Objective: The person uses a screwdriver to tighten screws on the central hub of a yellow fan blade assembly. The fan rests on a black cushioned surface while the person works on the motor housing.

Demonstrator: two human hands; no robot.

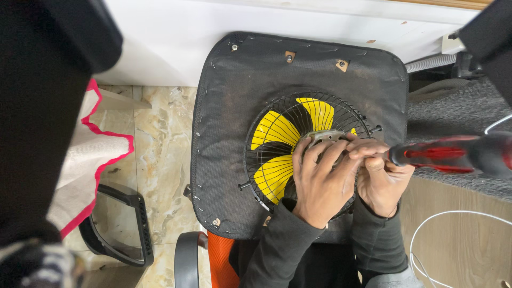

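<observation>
While the left hand [320, 178] presses, fingers curled, on the grey metal hub plate [326, 136] of the round black wire fan guard [261, 160], the right hand [380, 178] grips a red-and-black-handled screwdriver [453, 154] beside it. Judged step: working a hub screw over the yellow plastic blades [277, 130]. The next move calls for a steady, seated tip.

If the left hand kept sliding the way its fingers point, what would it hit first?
The left hand points up over the grey hub plate it already touches; past that, probably the wire fan guard over the yellow blades. Depth is unclear.

left hand [320, 178]: fingers curled, pressing down | right hand [380, 176]: closed grip, alongside, touching
</observation>
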